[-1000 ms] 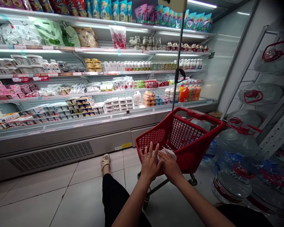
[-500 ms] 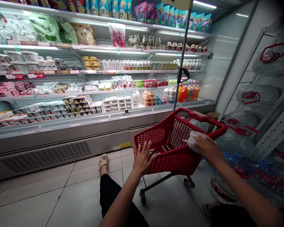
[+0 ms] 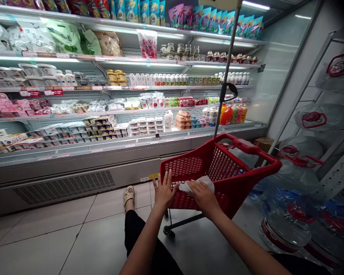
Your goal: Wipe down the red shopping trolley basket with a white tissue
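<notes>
A red plastic shopping cart (image 3: 237, 187) on a grey wheeled frame stands in front of me, its basket showing nothing inside that I can make out. My left hand (image 3: 164, 193) rests with fingers spread on the rim at the basket's left end. Just to its right, my right hand (image 3: 203, 195) presses a white cloth or tissue (image 3: 208, 183) against the near side rim. Part of the cloth sticks out past the fingers on both sides. The red handle (image 3: 248, 147) lies at the cart's far right.
A long open refrigerator (image 3: 74, 156) with shelves of yogurt, bottles and pouches runs across the back. A metal pole (image 3: 227, 68) rises behind the cart. Large water bottles (image 3: 289, 225) stand on the floor at right, beside a rack (image 3: 301, 95) of more bottles.
My right hand has slid the white cloth leftward along the near rim, from near the handle to beside my left hand. The cart has turned slightly, and the view has shifted a little.
</notes>
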`<state>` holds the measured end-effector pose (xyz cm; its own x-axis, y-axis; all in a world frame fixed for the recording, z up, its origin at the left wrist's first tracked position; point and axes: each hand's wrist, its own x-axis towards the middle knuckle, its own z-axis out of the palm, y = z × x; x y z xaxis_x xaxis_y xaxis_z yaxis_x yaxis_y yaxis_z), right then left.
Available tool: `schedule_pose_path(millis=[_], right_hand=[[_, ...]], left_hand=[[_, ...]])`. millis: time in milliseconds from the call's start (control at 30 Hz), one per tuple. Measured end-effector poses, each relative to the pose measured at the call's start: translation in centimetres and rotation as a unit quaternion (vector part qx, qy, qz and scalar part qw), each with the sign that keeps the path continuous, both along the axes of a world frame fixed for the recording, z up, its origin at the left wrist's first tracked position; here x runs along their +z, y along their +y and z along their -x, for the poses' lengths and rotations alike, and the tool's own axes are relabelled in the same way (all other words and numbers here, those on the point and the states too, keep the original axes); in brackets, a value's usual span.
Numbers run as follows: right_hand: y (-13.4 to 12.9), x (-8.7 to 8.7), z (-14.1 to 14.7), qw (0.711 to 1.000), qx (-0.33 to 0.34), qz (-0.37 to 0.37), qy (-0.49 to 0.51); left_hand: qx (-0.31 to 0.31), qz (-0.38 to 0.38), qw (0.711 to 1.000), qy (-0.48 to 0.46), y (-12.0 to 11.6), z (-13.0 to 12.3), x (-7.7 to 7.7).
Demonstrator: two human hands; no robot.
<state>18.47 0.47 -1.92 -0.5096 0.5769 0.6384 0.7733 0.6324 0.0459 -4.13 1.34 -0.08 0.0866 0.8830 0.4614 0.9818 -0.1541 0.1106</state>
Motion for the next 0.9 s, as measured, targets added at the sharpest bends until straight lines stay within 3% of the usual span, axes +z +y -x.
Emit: schedule_pose_path(millis=[133,233,333,500,600,700,800,900], right_hand=[[-0.8,0.5,2.6,0.999,0.037,-0.015,0.002],[-1.2,1.2,1.0,0.999,0.039,-0.012,-0.015],[-1.3,2.2,-3.6,0.999,0.004,-0.009,-0.043],[-1.4,3.9,-13.8,0.993,-0.083,-0.032,-0.079],[-1.2,5.0,-17.8,0.988,-0.128,-0.048,-0.076],[-1.0,7.1,-19.7,0.980,-0.183,-0.073,-0.038],[-1.5,10.4,-19.9,0.959,-0.246,-0.132,0.050],[-2.2,13.1,-18.7,0.949,-0.240,-0.173,0.108]], left_hand=[[-0.024,-0.029,0.999,0.004,-0.9,-1.4,0.5],[-0.057,-0.044,0.997,0.014,-1.6,-2.6,0.6],[-0.071,-0.063,0.995,0.021,-2.5,-2.8,0.4],[-0.086,-0.087,0.992,0.031,-3.3,-2.3,0.4],[-0.088,-0.085,0.992,0.028,-3.0,-2.4,0.6],[-0.092,-0.082,0.992,0.026,-2.3,-2.6,0.6],[-0.096,-0.083,0.992,0.026,-1.4,-2.7,0.7],[-0.095,-0.071,0.993,0.022,-0.7,-2.7,0.8]])
